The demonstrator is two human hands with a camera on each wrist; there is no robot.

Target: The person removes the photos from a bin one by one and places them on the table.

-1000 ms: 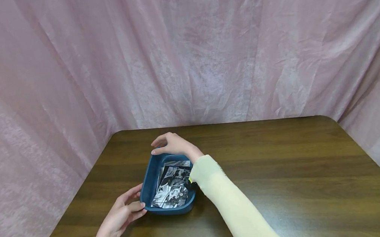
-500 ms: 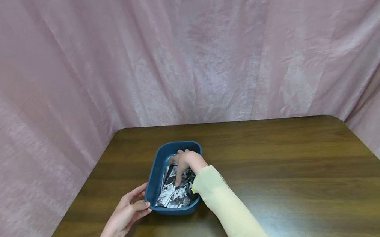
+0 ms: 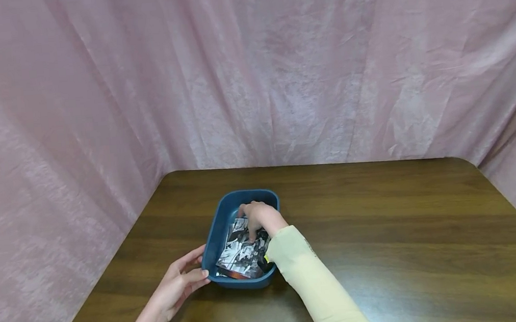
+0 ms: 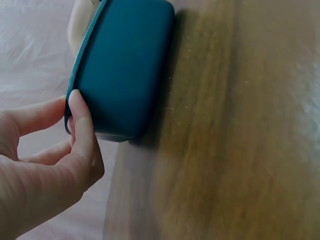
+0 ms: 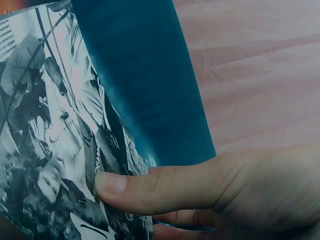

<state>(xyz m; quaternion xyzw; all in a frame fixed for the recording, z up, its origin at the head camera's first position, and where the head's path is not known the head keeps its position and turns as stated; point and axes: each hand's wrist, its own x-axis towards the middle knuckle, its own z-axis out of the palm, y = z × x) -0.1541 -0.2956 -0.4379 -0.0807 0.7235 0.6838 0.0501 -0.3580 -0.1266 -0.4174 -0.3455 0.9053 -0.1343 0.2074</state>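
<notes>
One black-and-white print (image 3: 239, 259) was seen inside a blue tub (image 3: 218, 231), its near end marked by a streak of orange. Figures in crowded detail were printed across it, and a pale edge of what seemed to be another sheet (image 3: 221, 273) could be made out beneath its near left corner. The print was gripped by the right hand (image 3: 263, 217), which had been lowered between the walls of the tub: in the right wrist view the thumb (image 5: 145, 192) was laid flat across the printed face, and the other fingers, partly hidden, were tucked behind the edge. Whether the print was raised off the floor of the tub could not be told. A small dark object with a yellow patch (image 3: 265, 260) was partly covered by the cuff of a pale yellow sleeve (image 3: 314, 279), near the tub's right wall. The tub's rim was pinched at the near left corner by the left hand (image 3: 176, 284), with the thumb and fingers set on either side of the rim. The tub was rested on a brown wood-grained table (image 3: 383, 221), toward its left part, and a shadow was cast beside it. Beyond the table's far edge, the background was filled by a pink curtain (image 3: 278, 77), hung in folds
</notes>
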